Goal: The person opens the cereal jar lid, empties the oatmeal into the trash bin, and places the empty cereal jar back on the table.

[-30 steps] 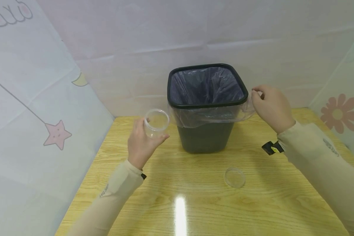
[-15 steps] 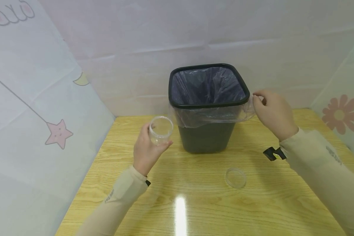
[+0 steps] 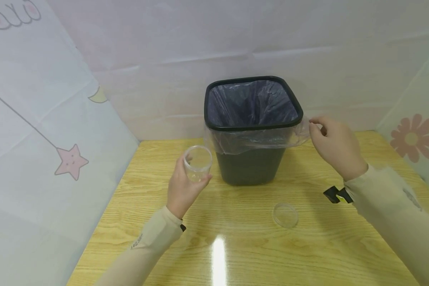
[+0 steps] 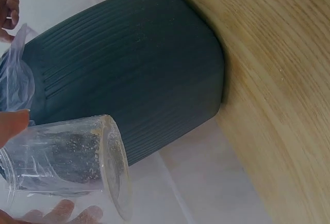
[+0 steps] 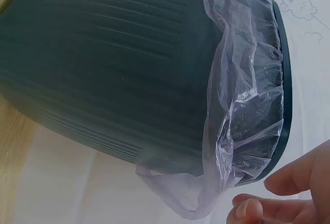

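My left hand [image 3: 182, 190] grips a clear plastic jar [image 3: 197, 174], its mouth uncovered, in front of the bin's left side. Crumb-like residue clings inside near the base of the jar in the left wrist view. A dark square trash bin [image 3: 250, 169] stands upright on the table, lined with a thin translucent bag [image 3: 243, 141] folded over its rim. Just right of that rim is my right hand [image 3: 337, 147]. In the right wrist view its thumb and fingers [image 5: 296, 177] are loosely bent beside the bag, with a gap between them and nothing held.
A round clear lid [image 3: 285, 215] lies on the wooden table [image 3: 243, 250] in front of the bin, toward the right. Pale printed cloth [image 3: 157, 91] rises behind the table and along both sides.
My left hand has moved right and nearer to me with the jar. The right hand has shifted slightly right and down, away from the bin's rim. Bin and lid stay put.
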`<state>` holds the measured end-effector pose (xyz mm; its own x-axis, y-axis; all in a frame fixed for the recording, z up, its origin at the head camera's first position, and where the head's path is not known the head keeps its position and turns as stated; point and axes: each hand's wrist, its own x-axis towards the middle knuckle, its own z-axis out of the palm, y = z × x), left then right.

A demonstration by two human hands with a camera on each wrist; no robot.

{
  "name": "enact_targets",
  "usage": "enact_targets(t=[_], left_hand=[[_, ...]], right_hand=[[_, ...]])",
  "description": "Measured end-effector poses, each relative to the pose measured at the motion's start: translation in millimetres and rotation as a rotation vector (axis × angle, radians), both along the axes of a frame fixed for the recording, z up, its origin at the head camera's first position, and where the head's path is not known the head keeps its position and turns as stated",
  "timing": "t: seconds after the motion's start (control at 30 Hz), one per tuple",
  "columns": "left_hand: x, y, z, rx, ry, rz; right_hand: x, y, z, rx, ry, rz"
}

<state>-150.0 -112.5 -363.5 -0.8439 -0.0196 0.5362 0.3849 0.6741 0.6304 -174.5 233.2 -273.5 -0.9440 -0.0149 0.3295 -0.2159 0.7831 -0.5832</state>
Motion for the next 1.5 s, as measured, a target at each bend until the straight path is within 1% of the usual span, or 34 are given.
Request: enact_targets(t=[0.17, 0.37, 0.6, 0.77, 0.87, 1.03, 1.33, 1.43, 1.5], left_hand=[[3.5, 3, -3.7, 0.015, -0.022, 0.003], [7.2, 4, -6.4, 0.085, -0.107, -0.027], [8.0, 5, -7.2, 0.139, -0.175, -0.047], [8.4, 7, -7.1, 0.154, -0.189, -0.051], [8.7, 8, -7.6, 0.180, -0.198, -0.060], [9.4, 9, -8.7, 0.246, -0.246, -0.097], [8.2, 11, -10.1, 0.287, -0.324, -0.112], [8.4, 12, -10.7, 0.311, -0.355, -0.120], [8.9, 13, -11.4, 0.343, -0.384, -0.130]], right_hand=[[2.7, -1, -4.1, 0.008, 0.007, 0.014], [5.3, -2, -7.9, 0.028, -0.006, 0.010], [4.9, -1, -11.0, 0.049, 0.013, 0.027], [5.2, -2, -12.1, 0.057, 0.011, 0.026], [5.5, -2, -13.5, 0.059, 0.003, 0.024], [6.5, -2, -15.2, 0.066, -0.002, 0.018], [5.2, -2, -17.3, 0.086, -0.005, 0.024], [5.6, -2, -18.3, 0.086, -0.003, 0.023], [6.3, -2, -19.1, 0.084, -0.002, 0.021]])
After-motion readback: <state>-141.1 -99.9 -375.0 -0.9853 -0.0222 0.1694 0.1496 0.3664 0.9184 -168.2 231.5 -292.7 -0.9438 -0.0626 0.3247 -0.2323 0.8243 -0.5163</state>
